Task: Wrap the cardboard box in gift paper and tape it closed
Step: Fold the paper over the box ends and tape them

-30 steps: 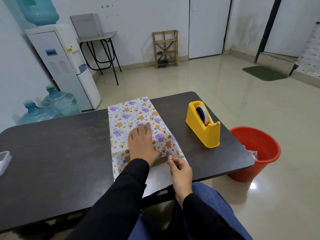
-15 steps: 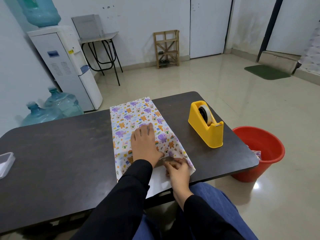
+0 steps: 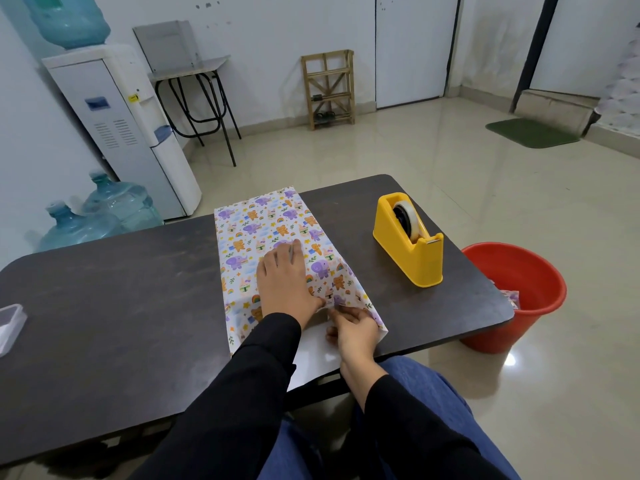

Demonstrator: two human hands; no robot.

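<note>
Gift paper (image 3: 263, 223) printed with purple elephants and orange bears lies over the cardboard box in the middle of the dark table (image 3: 114, 292); the box itself is hidden under it. My left hand (image 3: 282, 282) lies flat on top of the wrapped box, fingers straight, pressing the paper down. At the near end my right hand (image 3: 349, 329) has curled fingers on the paper's flap beside the left thumb, over the white underside (image 3: 311, 358) that hangs past the table edge. A yellow tape dispenser (image 3: 410, 242) stands to the right.
A red bucket (image 3: 519, 296) with paper scraps stands on the floor right of the table. A clear plastic container (image 3: 8, 325) sits at the table's left edge. A water dispenser (image 3: 121, 129) and spare bottles (image 3: 104, 213) stand behind on the left.
My right hand moved down from the top edge of the box to the near-end flap and folded the paper inward. The left hand stayed flat on the paper.
</note>
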